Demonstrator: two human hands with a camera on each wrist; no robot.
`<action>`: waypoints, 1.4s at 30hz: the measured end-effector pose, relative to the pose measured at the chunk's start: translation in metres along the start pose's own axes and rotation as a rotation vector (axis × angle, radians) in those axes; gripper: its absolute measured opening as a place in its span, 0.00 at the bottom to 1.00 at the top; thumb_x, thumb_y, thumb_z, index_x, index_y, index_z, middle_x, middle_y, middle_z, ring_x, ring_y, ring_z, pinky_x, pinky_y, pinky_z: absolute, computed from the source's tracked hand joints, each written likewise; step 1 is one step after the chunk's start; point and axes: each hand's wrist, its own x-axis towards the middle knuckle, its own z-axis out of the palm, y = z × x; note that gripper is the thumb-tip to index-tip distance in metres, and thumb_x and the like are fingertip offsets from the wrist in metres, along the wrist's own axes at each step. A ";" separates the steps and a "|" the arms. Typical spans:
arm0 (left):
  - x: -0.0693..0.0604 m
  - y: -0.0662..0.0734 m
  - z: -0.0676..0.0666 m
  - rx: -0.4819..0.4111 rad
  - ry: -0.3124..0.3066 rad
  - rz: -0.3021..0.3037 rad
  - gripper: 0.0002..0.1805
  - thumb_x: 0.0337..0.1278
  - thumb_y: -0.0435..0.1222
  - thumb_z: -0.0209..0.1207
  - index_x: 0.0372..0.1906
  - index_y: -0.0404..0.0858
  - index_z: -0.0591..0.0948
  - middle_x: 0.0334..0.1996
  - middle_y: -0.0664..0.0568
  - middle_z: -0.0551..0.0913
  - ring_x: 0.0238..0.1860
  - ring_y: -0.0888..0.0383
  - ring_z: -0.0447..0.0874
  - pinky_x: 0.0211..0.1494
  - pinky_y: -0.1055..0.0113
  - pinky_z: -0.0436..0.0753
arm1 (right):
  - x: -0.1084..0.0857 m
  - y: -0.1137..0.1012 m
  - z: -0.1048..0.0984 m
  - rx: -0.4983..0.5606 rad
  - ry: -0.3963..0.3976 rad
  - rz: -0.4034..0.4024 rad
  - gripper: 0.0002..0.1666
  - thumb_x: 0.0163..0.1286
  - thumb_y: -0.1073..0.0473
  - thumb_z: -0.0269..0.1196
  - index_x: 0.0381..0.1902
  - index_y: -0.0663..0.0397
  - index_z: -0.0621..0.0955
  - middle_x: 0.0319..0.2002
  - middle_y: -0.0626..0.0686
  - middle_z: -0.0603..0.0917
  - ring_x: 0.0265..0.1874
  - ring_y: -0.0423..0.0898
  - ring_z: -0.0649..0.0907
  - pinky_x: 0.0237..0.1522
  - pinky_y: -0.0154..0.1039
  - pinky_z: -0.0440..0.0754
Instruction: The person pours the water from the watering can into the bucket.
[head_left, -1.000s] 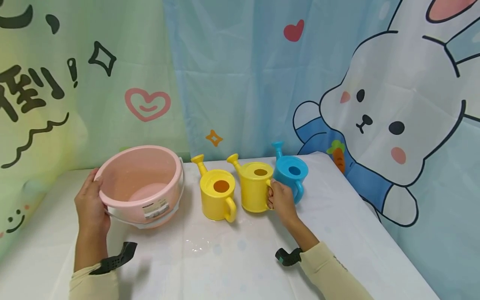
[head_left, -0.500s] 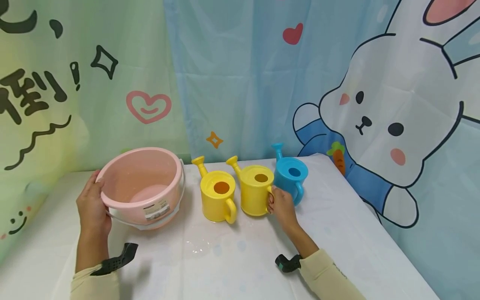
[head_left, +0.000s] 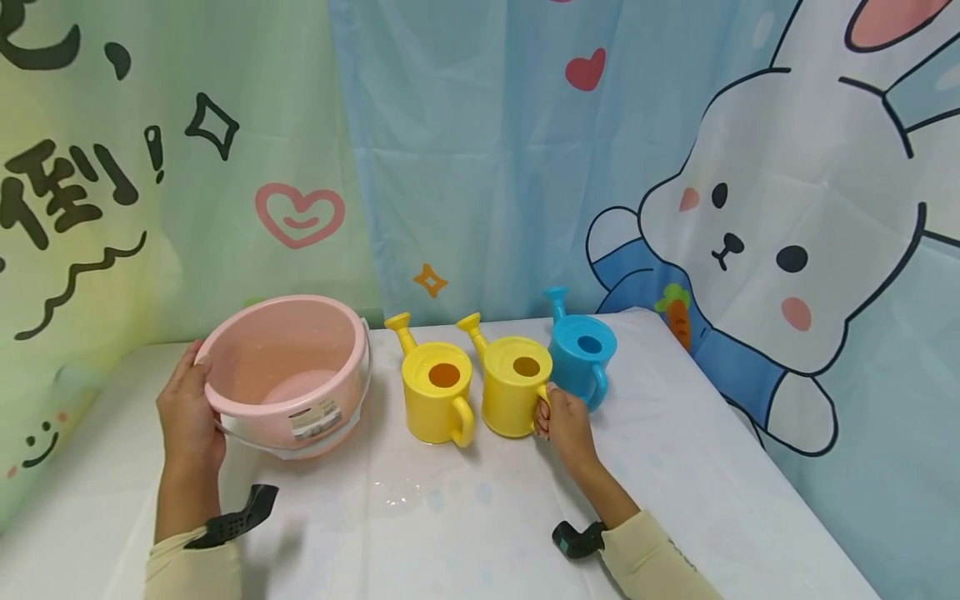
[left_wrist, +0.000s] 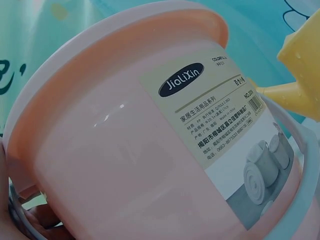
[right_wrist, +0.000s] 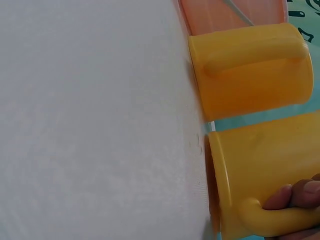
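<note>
A pink bucket (head_left: 292,367) with a white handle and a label tilts at the left; the left hand (head_left: 189,412) grips its left rim. Two yellow watering cans stand in the middle. The right hand (head_left: 567,427) has its fingers curled round the handle of the right yellow can (head_left: 510,396); the same grip shows in the right wrist view, at the handle (right_wrist: 285,220). The left yellow can (head_left: 433,400) stands between the bucket and the held can, untouched. Just right of the held can is a blue watering can (head_left: 581,350).
The white tabletop (head_left: 435,542) has small wet spots in front of the left yellow can. A printed curtain (head_left: 465,167) with a rabbit picture hangs behind and at the right. Each wrist wears a black device, one at the left (head_left: 236,521).
The right hand and its yellow can have shifted slightly toward the front of the table. The left hand keeps its hold on the bucket, and the view has tilted a little.
</note>
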 end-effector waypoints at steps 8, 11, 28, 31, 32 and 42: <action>0.000 0.000 0.000 0.008 -0.006 -0.002 0.26 0.73 0.40 0.50 0.73 0.47 0.66 0.72 0.53 0.61 0.68 0.56 0.65 0.59 0.72 0.72 | 0.000 0.008 -0.004 0.020 -0.017 -0.021 0.30 0.80 0.52 0.40 0.17 0.61 0.66 0.16 0.54 0.68 0.16 0.46 0.70 0.21 0.34 0.74; 0.000 0.000 0.000 0.006 -0.004 -0.005 0.26 0.72 0.40 0.50 0.73 0.48 0.66 0.72 0.53 0.61 0.67 0.56 0.66 0.58 0.73 0.73 | 0.000 0.010 -0.005 0.031 -0.025 -0.013 0.30 0.79 0.51 0.40 0.17 0.61 0.67 0.16 0.55 0.68 0.16 0.47 0.71 0.22 0.35 0.75; 0.000 -0.001 -0.002 0.006 -0.011 0.009 0.26 0.73 0.41 0.50 0.73 0.48 0.65 0.73 0.54 0.60 0.68 0.56 0.64 0.57 0.72 0.73 | 0.000 0.015 -0.009 0.052 -0.047 0.038 0.30 0.79 0.49 0.41 0.19 0.62 0.68 0.18 0.56 0.71 0.18 0.51 0.73 0.30 0.39 0.80; 0.000 -0.001 -0.002 0.006 -0.007 0.008 0.26 0.73 0.41 0.50 0.73 0.48 0.65 0.73 0.53 0.61 0.68 0.56 0.65 0.56 0.73 0.73 | -0.002 0.013 -0.009 0.038 -0.039 0.002 0.29 0.79 0.52 0.41 0.20 0.64 0.70 0.20 0.57 0.73 0.22 0.51 0.75 0.32 0.38 0.80; 0.000 -0.001 -0.002 0.004 -0.004 0.008 0.26 0.73 0.41 0.50 0.73 0.47 0.65 0.73 0.53 0.61 0.68 0.56 0.65 0.56 0.73 0.74 | -0.002 0.013 -0.009 0.028 -0.030 -0.008 0.28 0.79 0.52 0.42 0.21 0.65 0.70 0.21 0.57 0.74 0.23 0.51 0.76 0.33 0.37 0.80; -0.001 -0.001 -0.001 0.003 0.002 0.009 0.26 0.72 0.41 0.51 0.72 0.47 0.66 0.72 0.53 0.62 0.65 0.56 0.68 0.54 0.75 0.75 | -0.002 0.005 -0.021 -0.123 0.055 -0.074 0.18 0.77 0.56 0.51 0.36 0.67 0.75 0.33 0.60 0.78 0.34 0.49 0.76 0.36 0.31 0.78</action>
